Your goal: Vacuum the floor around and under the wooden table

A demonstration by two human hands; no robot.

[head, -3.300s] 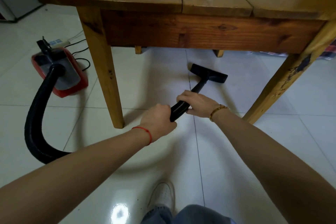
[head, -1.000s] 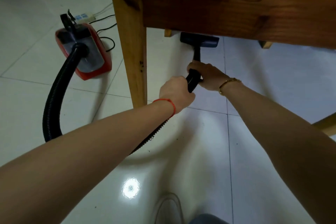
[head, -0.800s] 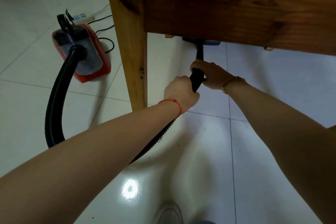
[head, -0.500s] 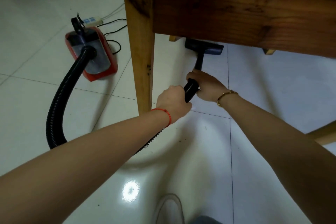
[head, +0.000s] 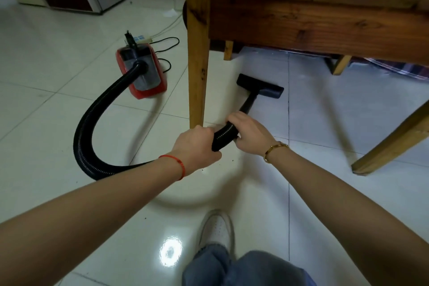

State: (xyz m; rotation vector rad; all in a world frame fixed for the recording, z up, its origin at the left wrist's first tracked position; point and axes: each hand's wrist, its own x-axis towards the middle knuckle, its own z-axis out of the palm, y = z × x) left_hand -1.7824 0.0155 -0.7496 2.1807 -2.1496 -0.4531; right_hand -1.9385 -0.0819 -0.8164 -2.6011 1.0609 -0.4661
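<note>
Glossy white floor tiles (head: 69,123) run under the wooden bench (head: 301,21). Both hands, left hand (head: 195,146) and right hand (head: 249,136), are clamped round the ribbed hose (head: 224,137); ahead of them the nozzle (head: 260,86) sits flat. Hose likely light and bendy, best gripped near the stiff tube.

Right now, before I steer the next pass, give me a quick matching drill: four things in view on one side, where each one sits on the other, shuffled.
Things:
1. floor nozzle
2. red vacuum canister
3. left hand
4. right hand

Places:
A. on the tiles left of the near table leg
B. gripping the hose end, nearer the person
C. flat on the floor under the wooden table
D. gripping the hose farther forward, nearer the nozzle

Pairs: 1-C, 2-A, 3-B, 4-D
</note>
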